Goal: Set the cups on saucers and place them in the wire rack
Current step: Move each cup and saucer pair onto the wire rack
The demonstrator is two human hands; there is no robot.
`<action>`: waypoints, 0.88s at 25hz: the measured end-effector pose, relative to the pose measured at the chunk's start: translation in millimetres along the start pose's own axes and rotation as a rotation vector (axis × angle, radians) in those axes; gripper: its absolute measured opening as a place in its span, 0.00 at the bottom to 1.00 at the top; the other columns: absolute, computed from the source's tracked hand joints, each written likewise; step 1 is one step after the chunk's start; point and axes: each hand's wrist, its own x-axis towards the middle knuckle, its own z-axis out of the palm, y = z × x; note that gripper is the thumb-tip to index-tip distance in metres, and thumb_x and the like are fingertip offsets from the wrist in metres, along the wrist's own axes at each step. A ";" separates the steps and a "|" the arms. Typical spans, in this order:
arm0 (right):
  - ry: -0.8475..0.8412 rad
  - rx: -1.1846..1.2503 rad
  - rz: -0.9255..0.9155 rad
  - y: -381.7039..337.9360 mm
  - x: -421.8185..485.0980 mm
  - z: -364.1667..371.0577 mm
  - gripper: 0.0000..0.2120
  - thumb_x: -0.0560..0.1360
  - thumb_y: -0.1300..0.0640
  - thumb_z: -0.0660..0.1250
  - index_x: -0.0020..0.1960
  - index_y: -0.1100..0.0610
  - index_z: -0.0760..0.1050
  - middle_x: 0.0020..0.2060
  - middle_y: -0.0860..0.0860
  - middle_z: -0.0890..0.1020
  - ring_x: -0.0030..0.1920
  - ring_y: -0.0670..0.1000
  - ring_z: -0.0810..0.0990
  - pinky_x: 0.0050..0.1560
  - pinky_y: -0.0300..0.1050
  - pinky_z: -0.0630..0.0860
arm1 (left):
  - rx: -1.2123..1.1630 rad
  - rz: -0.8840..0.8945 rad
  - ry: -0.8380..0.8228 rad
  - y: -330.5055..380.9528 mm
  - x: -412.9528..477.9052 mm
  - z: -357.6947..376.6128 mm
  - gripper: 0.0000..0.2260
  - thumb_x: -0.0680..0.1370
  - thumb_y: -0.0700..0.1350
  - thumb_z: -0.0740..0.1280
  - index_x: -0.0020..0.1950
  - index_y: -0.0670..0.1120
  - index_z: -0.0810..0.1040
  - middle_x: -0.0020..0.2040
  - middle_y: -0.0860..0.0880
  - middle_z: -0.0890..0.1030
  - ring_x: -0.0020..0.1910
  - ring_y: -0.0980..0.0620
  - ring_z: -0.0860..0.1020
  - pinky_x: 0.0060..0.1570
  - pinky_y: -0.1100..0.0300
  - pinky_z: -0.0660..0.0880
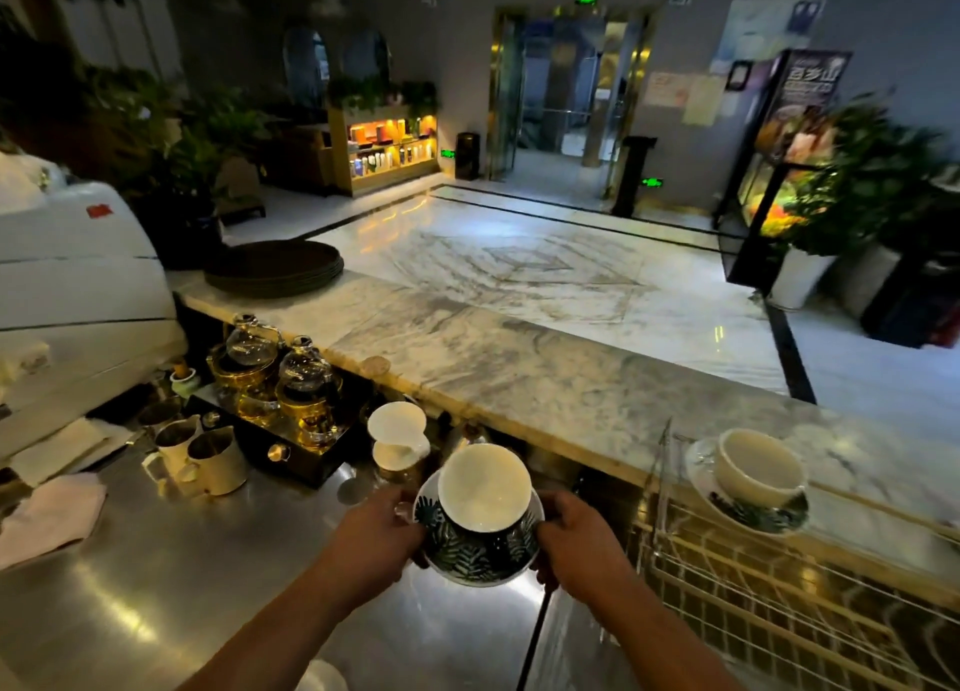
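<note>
Steel counter (pixel 171 576) underfoot of the work, gleaming. Above it, left hand (pixel 374 534) and right hand (pixel 582 542) clamped on opposite rims of a leaf-patterned saucer (pixel 478 560), white cup (pixel 484 488) seated on it, tilted away. Off to the right, wire rack (pixel 779 592), with a second cup (pixel 758 467) on its saucer (pixel 753 508) at the rack's far edge. Further left, metal pitchers (pixel 202 456) and glass teapots (pixel 283 373). Beyond, marble bar top (pixel 519 368), stacked dark trays (pixel 275 267), then lobby floor.
</note>
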 end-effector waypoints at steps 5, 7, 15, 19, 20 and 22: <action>0.057 0.003 -0.019 20.2 -38.5 -50.4 0.14 0.78 0.63 0.62 0.62 0.56 0.76 0.33 0.58 0.85 0.24 0.50 0.80 0.24 0.44 0.77 | 0.020 0.038 -0.051 39.9 -24.8 40.2 0.12 0.72 0.47 0.68 0.54 0.57 0.77 0.37 0.54 0.87 0.34 0.55 0.85 0.26 0.62 0.75; 0.079 0.012 0.001 29.6 -54.3 -71.0 0.15 0.78 0.63 0.63 0.63 0.55 0.76 0.31 0.58 0.85 0.25 0.51 0.81 0.25 0.44 0.77 | 0.026 0.048 -0.082 53.3 -31.8 59.2 0.11 0.75 0.44 0.68 0.55 0.56 0.77 0.37 0.52 0.88 0.32 0.55 0.84 0.26 0.62 0.75; 0.196 0.138 0.079 68.0 -106.2 -150.8 0.15 0.76 0.62 0.63 0.61 0.51 0.77 0.34 0.57 0.87 0.30 0.56 0.85 0.28 0.51 0.82 | 0.020 0.129 -0.164 108.8 -50.6 138.7 0.13 0.74 0.39 0.69 0.57 0.50 0.79 0.38 0.51 0.88 0.34 0.51 0.86 0.24 0.62 0.73; 0.241 0.199 0.102 91.0 -128.5 -190.4 0.17 0.76 0.62 0.62 0.60 0.49 0.78 0.36 0.56 0.88 0.34 0.56 0.87 0.33 0.53 0.84 | -0.030 0.160 -0.201 137.1 -58.5 181.1 0.12 0.73 0.36 0.70 0.53 0.49 0.81 0.36 0.52 0.87 0.30 0.53 0.85 0.22 0.65 0.72; 0.256 0.208 0.111 96.0 -133.1 -198.4 0.16 0.76 0.62 0.63 0.58 0.47 0.78 0.37 0.56 0.88 0.36 0.58 0.88 0.37 0.59 0.86 | -0.027 0.173 -0.210 142.0 -59.4 191.0 0.11 0.73 0.36 0.70 0.51 0.49 0.82 0.36 0.53 0.87 0.29 0.54 0.85 0.21 0.65 0.73; 0.298 0.216 0.127 106.8 -145.1 -216.2 0.14 0.77 0.62 0.64 0.57 0.47 0.78 0.38 0.55 0.89 0.38 0.57 0.88 0.41 0.62 0.85 | -0.013 0.191 -0.233 153.2 -61.1 212.2 0.11 0.73 0.37 0.70 0.52 0.50 0.82 0.37 0.50 0.88 0.31 0.52 0.86 0.28 0.57 0.81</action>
